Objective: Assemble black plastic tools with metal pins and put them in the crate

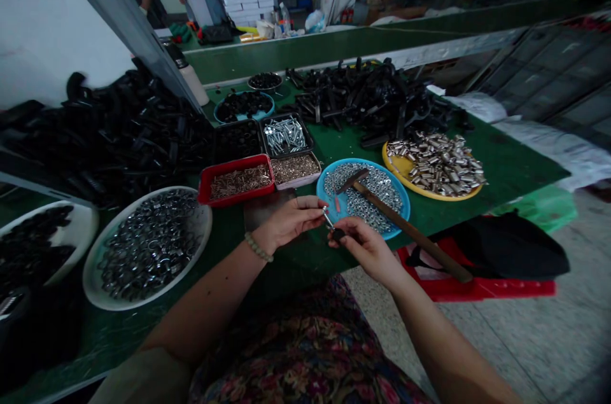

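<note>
My left hand (291,221) pinches a small silver screw (327,219) at the table's front edge. My right hand (363,243) is closed on a small black part (337,234), which meets the screw's tip. Both hands hover just in front of a blue plate (403,195) full of small silver nuts. A wooden-handled hammer (401,226) lies across that plate, its handle jutting over the table edge.
On the green table stand a red tray (204,182) of pins, trays of screws (285,135), a yellow plate (398,167) of metal sleeves, a white bowl (200,232) of rings and heaps of black parts (372,98). A red stool (477,289) with a black bag is right. Another person stands far back.
</note>
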`<action>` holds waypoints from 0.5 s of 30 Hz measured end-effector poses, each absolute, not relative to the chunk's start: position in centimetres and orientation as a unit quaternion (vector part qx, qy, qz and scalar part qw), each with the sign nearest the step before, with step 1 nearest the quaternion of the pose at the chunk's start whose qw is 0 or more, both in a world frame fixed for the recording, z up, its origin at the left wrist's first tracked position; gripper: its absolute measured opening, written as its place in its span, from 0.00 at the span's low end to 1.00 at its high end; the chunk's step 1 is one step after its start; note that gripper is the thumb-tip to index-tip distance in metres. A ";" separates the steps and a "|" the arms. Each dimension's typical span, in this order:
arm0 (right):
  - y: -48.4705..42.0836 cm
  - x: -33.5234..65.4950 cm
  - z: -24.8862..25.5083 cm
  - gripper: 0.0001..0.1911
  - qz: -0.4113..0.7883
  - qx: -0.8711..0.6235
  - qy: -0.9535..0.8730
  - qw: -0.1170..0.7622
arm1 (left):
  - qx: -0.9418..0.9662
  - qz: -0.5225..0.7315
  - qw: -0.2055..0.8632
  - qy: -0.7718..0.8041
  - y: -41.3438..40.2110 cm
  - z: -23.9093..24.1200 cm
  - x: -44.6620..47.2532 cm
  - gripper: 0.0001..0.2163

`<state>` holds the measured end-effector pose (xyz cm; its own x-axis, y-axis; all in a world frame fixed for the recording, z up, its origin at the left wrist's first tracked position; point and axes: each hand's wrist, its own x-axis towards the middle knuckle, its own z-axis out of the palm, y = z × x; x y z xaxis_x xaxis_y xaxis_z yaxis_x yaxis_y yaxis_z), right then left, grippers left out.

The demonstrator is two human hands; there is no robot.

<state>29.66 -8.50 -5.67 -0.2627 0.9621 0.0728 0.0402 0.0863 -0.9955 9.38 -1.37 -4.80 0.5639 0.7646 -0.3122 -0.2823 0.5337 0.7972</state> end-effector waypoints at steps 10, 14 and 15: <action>-6.7 23.6 -5.6 0.20 0.679 -0.354 -0.439 0.470 | 0.670 0.372 0.526 0.369 -2.9 -0.8 3.7 0.03; -6.3 21.7 -5.7 0.19 0.706 -0.329 -0.434 0.452 | 0.641 0.444 0.474 0.409 -4.7 0.2 2.2 0.05; -6.3 21.5 -5.8 0.17 0.708 -0.327 -0.447 0.439 | 0.617 0.444 0.513 0.398 -5.0 0.5 1.8 0.08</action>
